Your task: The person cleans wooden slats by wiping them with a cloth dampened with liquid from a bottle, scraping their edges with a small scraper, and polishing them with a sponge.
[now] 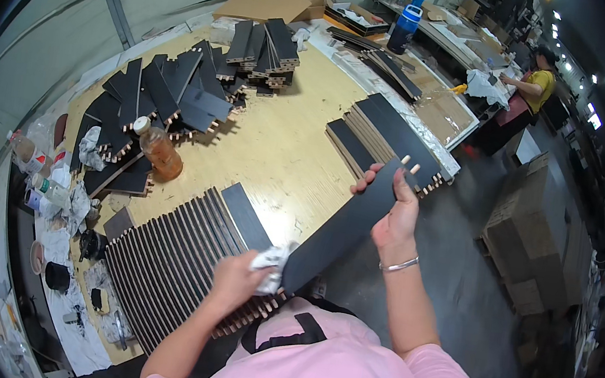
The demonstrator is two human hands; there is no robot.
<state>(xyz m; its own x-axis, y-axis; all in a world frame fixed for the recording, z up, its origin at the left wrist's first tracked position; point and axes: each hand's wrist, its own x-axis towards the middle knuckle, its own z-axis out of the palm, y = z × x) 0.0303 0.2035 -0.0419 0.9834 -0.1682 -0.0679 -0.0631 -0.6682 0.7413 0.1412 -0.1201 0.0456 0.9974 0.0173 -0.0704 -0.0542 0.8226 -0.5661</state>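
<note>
My right hand [398, 220] grips the far end of a long dark board [347, 228], its thumb on the upper face and fingers round the far edge. Two light wooden dowels stick out of that end. The board slants down toward my body. At its near end my left hand [237, 278] is closed on a crumpled white cloth [274, 269], which touches the board's edge. Below the left hand, a row of dark boards [172, 267] stands on edge, packed side by side, with dowels showing at their near ends. One board [248, 216] lies flat beside the row.
Loose dark boards [172, 82] lie heaped at the back left, by a bottle of amber liquid [161, 149]. Stacked boards [393, 128] sit at the table's right edge. Cardboard boxes [539, 233] stand on the floor at right. A person in yellow [538, 86] works at another bench.
</note>
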